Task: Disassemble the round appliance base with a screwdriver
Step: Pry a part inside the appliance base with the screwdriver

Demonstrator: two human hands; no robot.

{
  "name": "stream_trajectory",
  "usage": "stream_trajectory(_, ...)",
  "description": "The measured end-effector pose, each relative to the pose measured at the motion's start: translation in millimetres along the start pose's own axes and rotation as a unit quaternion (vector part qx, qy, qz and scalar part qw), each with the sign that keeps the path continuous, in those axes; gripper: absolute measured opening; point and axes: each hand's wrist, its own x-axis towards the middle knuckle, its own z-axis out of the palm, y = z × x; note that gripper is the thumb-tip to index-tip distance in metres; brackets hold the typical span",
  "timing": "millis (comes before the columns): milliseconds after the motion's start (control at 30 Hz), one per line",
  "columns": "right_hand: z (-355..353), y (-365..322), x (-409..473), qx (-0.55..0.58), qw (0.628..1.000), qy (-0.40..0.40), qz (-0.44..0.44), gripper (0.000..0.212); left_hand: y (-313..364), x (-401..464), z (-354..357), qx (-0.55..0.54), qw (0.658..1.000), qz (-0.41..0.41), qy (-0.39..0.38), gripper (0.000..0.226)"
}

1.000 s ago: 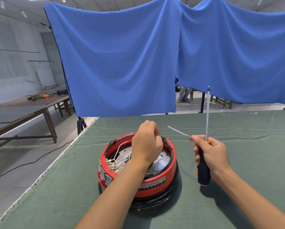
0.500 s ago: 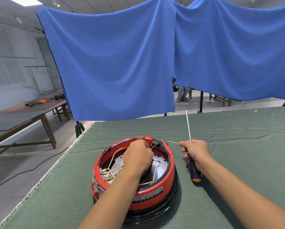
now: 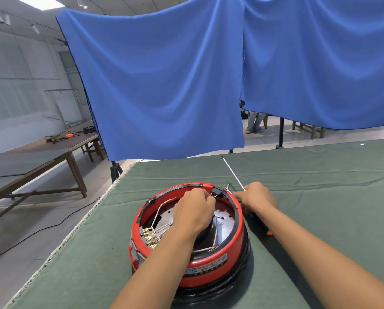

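We see the red round base (image 3: 208, 267) sitting open on the green worktop (image 3: 320, 197), wires showing inside. Our left hand (image 3: 194, 210) hides whatever it pinches at the rim; our right hand (image 3: 256, 198) grips the screwdriver (image 3: 233, 172), its handle mostly hidden.

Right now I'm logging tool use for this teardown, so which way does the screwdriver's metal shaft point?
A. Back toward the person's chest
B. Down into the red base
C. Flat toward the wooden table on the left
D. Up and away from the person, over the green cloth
D: the right hand grips the screwdriver beside the round appliance base, its handle low and its shaft slanting up and away over the green cloth.
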Motion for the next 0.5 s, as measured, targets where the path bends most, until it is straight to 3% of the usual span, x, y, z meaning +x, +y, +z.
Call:
stream_trajectory(100, -8.0, 2.8, -15.5, 0.082, 0.995, 0.023, -0.057, 0.037, -1.7, 1.7, 0.7, 0.012, 1.000, 0.009, -0.005, 0.027)
stream_trajectory(267, -36.4, 9.1, -57.6, 0.128, 0.981, -0.004, -0.149, 0.026, -2.0, 5.3, 1.0, 0.022, 1.000, 0.007, -0.005, 0.025)
stream_trajectory(400, -58.8, 14.2, -85.1, -0.037, 0.973, -0.024, -0.225, 0.028, -1.4, 4.7, 1.0, 0.021, 1.000, -0.001, -0.007, 0.022)
stream_trajectory(500, -70.8, 18.1, -101.2, -0.169, 0.959, 0.000, -0.229, 0.037, 2.2, 5.2, 0.9, 0.033, 0.999, -0.005, 0.002, 0.023)
